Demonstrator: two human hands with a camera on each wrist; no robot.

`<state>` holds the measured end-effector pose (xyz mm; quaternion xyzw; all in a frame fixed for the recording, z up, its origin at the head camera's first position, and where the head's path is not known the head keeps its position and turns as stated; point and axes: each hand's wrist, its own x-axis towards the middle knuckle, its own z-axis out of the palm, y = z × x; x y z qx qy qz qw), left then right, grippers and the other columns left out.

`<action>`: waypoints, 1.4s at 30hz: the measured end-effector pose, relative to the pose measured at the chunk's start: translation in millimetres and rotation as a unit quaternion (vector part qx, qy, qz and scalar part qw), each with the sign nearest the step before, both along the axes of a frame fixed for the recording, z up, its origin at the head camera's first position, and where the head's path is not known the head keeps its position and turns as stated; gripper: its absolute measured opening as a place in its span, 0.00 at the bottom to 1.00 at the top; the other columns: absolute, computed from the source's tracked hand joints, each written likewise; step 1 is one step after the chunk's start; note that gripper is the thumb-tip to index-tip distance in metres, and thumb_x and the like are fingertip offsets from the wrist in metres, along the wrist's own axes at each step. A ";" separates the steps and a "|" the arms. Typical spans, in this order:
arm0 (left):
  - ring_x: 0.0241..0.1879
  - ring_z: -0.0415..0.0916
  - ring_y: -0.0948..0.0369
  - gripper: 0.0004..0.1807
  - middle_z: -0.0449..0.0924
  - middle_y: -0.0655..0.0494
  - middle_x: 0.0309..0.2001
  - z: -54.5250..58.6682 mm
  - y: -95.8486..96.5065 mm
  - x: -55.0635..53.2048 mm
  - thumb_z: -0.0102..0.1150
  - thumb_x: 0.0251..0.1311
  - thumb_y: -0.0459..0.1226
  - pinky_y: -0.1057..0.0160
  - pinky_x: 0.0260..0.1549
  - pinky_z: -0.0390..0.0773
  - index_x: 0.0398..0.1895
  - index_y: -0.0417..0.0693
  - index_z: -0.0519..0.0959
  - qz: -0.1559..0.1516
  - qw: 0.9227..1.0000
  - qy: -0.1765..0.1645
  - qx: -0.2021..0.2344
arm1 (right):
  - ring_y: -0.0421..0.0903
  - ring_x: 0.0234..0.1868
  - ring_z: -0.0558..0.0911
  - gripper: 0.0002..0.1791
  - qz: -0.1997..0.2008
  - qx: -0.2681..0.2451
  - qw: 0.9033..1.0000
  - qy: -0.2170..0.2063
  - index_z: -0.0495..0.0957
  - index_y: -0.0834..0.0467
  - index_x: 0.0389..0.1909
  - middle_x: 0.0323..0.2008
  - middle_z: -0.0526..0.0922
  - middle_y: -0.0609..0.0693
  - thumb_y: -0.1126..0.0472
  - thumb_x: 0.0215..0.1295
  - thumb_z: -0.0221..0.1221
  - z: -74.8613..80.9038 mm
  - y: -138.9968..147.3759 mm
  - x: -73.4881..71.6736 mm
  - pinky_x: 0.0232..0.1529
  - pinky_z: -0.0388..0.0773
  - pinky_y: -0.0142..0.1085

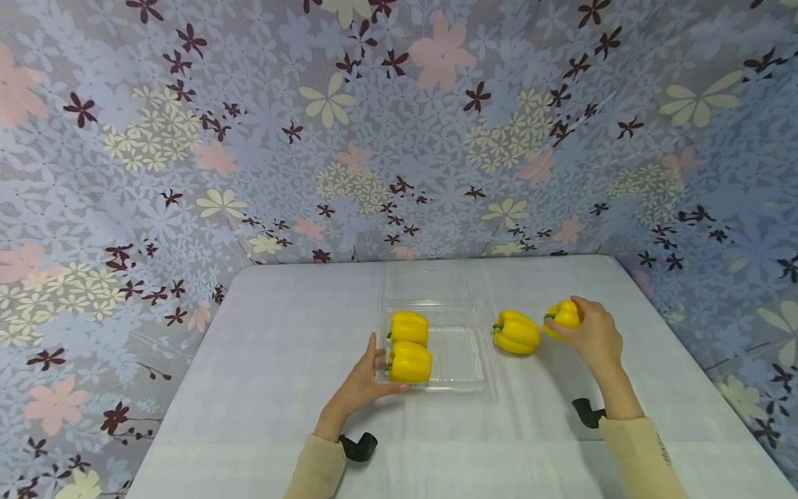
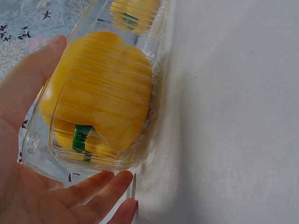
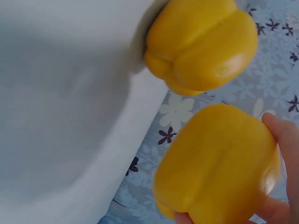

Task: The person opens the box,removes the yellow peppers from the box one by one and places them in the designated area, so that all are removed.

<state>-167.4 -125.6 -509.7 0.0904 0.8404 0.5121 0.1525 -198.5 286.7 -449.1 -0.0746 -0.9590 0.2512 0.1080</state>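
Note:
My right hand (image 1: 595, 336) grips a yellow bell pepper (image 1: 566, 314) between thumb and fingers; in the right wrist view this pepper (image 3: 219, 168) appears raised off the table. Just left of it, another yellow bell pepper (image 1: 517, 333) lies on the cloth. A clear plastic clamshell box (image 1: 458, 357) stands open at mid-table, with two yellow bell peppers in its left half, a rear one (image 1: 409, 327) and a front one (image 1: 410, 362). My left hand (image 1: 363, 378) rests around the box's front left corner, fingers fairly straight, thumb along the front wall (image 2: 46, 140).
The box's transparent lid (image 1: 427, 285) lies folded back toward the table's far edge. A white cloth (image 1: 280, 333) covers the table. Flowered fabric (image 1: 374, 138) hangs behind it and at both sides. A black camera mount (image 1: 358, 447) sits at each wrist.

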 end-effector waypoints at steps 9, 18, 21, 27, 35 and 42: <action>0.67 0.64 0.46 0.67 0.58 0.41 0.71 -0.1 0.3 -1.1 0.72 0.46 0.52 0.38 0.64 0.62 0.76 0.47 0.31 0.001 1.000 -0.001 0.000 | 0.69 0.52 0.71 0.45 -0.004 -0.004 0.999 -0.040 0.63 0.70 0.64 0.56 0.69 0.74 0.42 0.56 0.63 -11.2 3.8 -4.4 0.42 0.73 0.61; 0.67 0.64 0.45 0.67 0.57 0.41 0.71 -0.4 0.4 -0.6 0.72 0.46 0.50 0.38 0.64 0.62 0.76 0.46 0.31 0.001 1.000 -0.004 0.003 | 0.68 0.49 0.72 0.44 0.001 0.005 0.999 -0.040 0.64 0.71 0.63 0.52 0.70 0.74 0.44 0.55 0.64 -24.4 8.5 -4.6 0.41 0.74 0.60; 0.67 0.64 0.46 0.67 0.57 0.41 0.71 -0.7 0.4 -0.3 0.73 0.46 0.50 0.39 0.64 0.62 0.76 0.46 0.31 0.001 1.000 -0.003 0.001 | 0.68 0.49 0.73 0.44 0.003 0.007 0.999 -0.039 0.64 0.71 0.62 0.51 0.71 0.74 0.44 0.55 0.64 -25.8 8.6 -3.5 0.40 0.75 0.59; 0.67 0.64 0.46 0.67 0.57 0.41 0.71 -1.2 0.8 -0.5 0.72 0.47 0.50 0.38 0.64 0.62 0.76 0.46 0.31 0.002 1.000 0.000 -0.003 | 0.69 0.49 0.73 0.44 0.004 0.008 0.999 -0.047 0.64 0.71 0.62 0.52 0.71 0.74 0.44 0.55 0.64 -27.3 9.0 -3.2 0.41 0.75 0.59; 0.67 0.64 0.45 0.67 0.59 0.41 0.71 0.0 1.3 -0.4 0.73 0.46 0.50 0.37 0.64 0.61 0.76 0.45 0.32 0.005 1.000 0.003 -0.005 | 0.70 0.50 0.73 0.44 0.008 0.011 0.998 -0.057 0.63 0.71 0.62 0.53 0.70 0.75 0.44 0.55 0.65 -30.8 10.9 -3.7 0.41 0.75 0.60; 0.67 0.64 0.45 0.67 0.58 0.41 0.71 1.2 1.5 0.3 0.73 0.46 0.50 0.38 0.64 0.63 0.76 0.45 0.31 0.004 1.000 0.000 -0.002 | 0.69 0.50 0.73 0.44 0.007 0.010 0.998 -0.057 0.64 0.71 0.62 0.53 0.70 0.74 0.44 0.55 0.64 -37.1 13.2 -5.0 0.42 0.75 0.60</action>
